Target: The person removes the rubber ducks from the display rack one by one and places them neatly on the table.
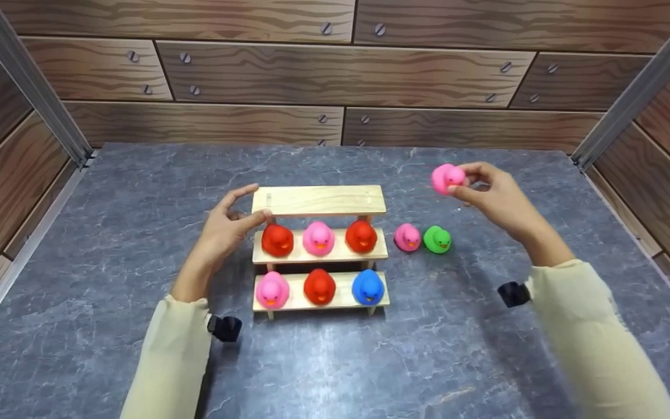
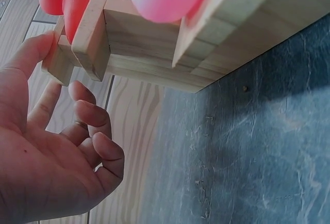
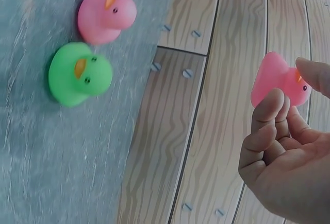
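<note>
A three-tier wooden shelf (image 1: 319, 199) stands mid-table, its top tier bare. My left hand (image 1: 223, 230) pinches that top board's left end between thumb and index finger; the other fingers curl free in the left wrist view. On the middle tier sit a red duck (image 1: 277, 240), a pink duck (image 1: 318, 238) and another red duck (image 1: 361, 235). The bottom tier bears a pink duck (image 1: 272, 290), a red duck (image 1: 319, 287) and a blue duck (image 1: 368, 287). Right of the shelf, my right hand (image 1: 501, 198) holds a pink rubber duck (image 3: 270, 80) above the table by its fingertips.
Beside the shelf's right side, a pink duck (image 1: 407, 237) and a green duck (image 1: 437, 240) stand on the grey marbled table (image 1: 457, 361). Wood-patterned walls (image 1: 253, 73) enclose the back and sides, with metal posts (image 1: 631, 87) at the corners.
</note>
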The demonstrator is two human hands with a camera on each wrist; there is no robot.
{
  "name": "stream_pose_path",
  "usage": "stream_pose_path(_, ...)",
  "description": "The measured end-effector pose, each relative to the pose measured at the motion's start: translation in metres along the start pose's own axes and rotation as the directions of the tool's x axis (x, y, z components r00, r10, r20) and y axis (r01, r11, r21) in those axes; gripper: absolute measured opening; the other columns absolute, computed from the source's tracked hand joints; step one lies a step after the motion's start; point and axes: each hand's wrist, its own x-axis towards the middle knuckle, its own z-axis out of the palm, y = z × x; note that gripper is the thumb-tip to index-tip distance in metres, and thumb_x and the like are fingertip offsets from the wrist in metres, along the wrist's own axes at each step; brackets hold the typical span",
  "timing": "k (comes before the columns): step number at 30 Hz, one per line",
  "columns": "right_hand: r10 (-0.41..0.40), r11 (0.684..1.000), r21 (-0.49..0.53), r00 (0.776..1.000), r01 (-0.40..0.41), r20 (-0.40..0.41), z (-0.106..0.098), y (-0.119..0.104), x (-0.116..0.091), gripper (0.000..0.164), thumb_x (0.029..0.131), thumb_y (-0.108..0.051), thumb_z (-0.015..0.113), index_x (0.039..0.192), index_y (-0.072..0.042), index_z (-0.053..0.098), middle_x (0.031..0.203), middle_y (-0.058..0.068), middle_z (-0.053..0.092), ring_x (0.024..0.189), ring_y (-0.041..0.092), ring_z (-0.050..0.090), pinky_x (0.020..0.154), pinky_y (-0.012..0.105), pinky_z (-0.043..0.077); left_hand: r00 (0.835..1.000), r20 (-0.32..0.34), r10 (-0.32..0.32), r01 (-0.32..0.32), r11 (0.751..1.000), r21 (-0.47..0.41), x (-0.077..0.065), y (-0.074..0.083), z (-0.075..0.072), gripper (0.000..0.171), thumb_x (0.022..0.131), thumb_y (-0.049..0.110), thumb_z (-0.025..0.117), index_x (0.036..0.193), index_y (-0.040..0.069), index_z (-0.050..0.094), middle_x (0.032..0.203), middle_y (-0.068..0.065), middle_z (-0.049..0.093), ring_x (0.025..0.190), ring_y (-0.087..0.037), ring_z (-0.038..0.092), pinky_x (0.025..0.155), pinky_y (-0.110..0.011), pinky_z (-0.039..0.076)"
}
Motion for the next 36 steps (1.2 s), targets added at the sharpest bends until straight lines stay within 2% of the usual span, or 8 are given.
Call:
stream_pose_path(10,0.033,0.996,-0.078,0.999,-0.031,0.024,-0.014,0.021,-0.006,0.049,0.094,-0.021,0.063,0.132,0.004,0.046,0.098,-0.004,0.051,0.080,0.001,0.054,0.070,0.017,0.046,1.000,0.001,0.005,-0.005,1.000,0.016,0.000,0.000,0.000,0.064,0.086,0.034,0.073,0.143,0.025,0.045,0.076,0.002,0.054,0.066,-0.010,0.040,0.060,-0.024,0.032)
stream_pose_path(18,0.031,0.995,-0.098,0.998,-0.025,0.059,-0.016,0.036,-0.012,0.055,0.094,-0.023,0.063,0.135,0.008,0.044,0.104,0.001,0.050,0.081,0.000,0.053,0.071,0.016,0.048,1.000,-0.004,0.002,-0.002,1.000,0.019,0.000,0.000,0.000,0.064,0.086,0.033,0.073,0.143,0.025,0.045,0.075,0.003,0.055,0.066,-0.011,0.040,0.061,-0.024,0.032)
stream_pose_path(24,0.032,0.992,-0.121,0.997,-0.023,0.067,-0.017,0.050,-0.018,0.052,0.093,-0.022,0.064,0.131,0.010,0.046,0.101,0.002,0.052,0.080,0.000,0.053,0.071,0.017,0.049,1.000,0.007,0.005,-0.005,1.000,0.003,-0.002,0.001,0.000,0.065,0.086,0.033,0.074,0.143,0.025,0.044,0.071,0.004,0.053,0.062,-0.009,0.037,0.057,-0.024,0.030)
stream_pose_path(29,0.034,0.988,-0.155,0.997,-0.023,0.065,-0.019,0.061,-0.021,0.049,0.094,-0.021,0.063,0.129,0.010,0.048,0.097,0.002,0.052,0.079,0.000,0.052,0.069,0.017,0.047,1.000,0.006,0.000,0.000,1.000,0.019,-0.003,0.004,0.000,0.066,0.085,0.034,0.073,0.144,0.027,0.043,0.074,0.003,0.053,0.064,-0.010,0.038,0.058,-0.025,0.030)
stream_pose_path(36,0.057,0.983,-0.181,0.995,-0.042,0.079,-0.021,0.075,-0.023,0.052,0.093,-0.023,0.064,0.130,0.010,0.047,0.102,0.007,0.053,0.082,0.002,0.052,0.069,0.018,0.048,1.000,0.004,0.001,-0.001,1.000,0.023,-0.001,0.002,0.000,0.066,0.085,0.035,0.073,0.143,0.026,0.044,0.073,0.002,0.051,0.065,-0.010,0.039,0.060,-0.025,0.032)
